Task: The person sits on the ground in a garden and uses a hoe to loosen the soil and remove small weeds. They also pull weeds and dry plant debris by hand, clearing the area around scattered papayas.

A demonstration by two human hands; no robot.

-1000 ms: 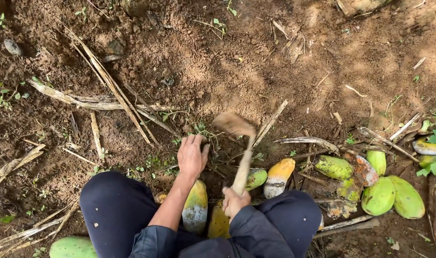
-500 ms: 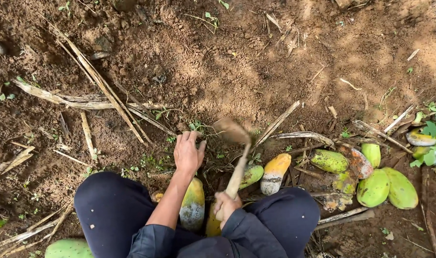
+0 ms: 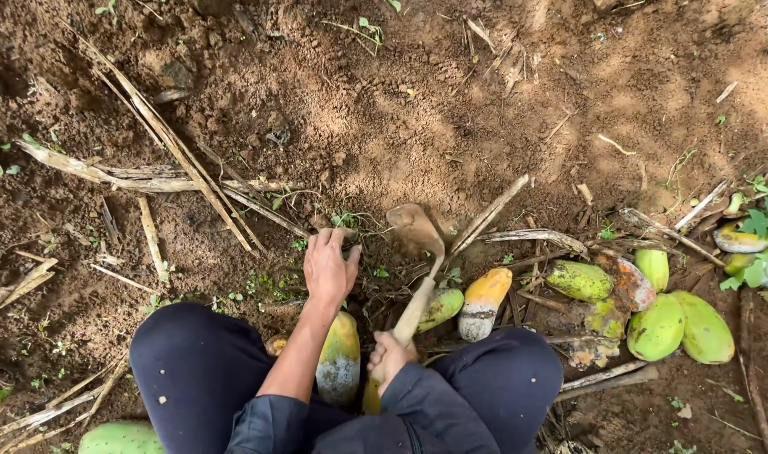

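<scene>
Crouched among fallen papayas (image 3: 580,281), my right hand (image 3: 390,360) clenches a small hoe (image 3: 417,252) mid-dig, blade on soil; my left hand (image 3: 330,267) presses flat, fingers spread, beside weeds (image 3: 348,222), which need loosening.

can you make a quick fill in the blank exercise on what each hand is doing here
1. The right hand grips the wooden handle of a small ____.
2. The left hand rests flat on the ____.
3. The tool's blade is caked with ____.
4. The pile of fruits lies to the person's ____.

Missing words: hoe; soil; mud; right
</scene>
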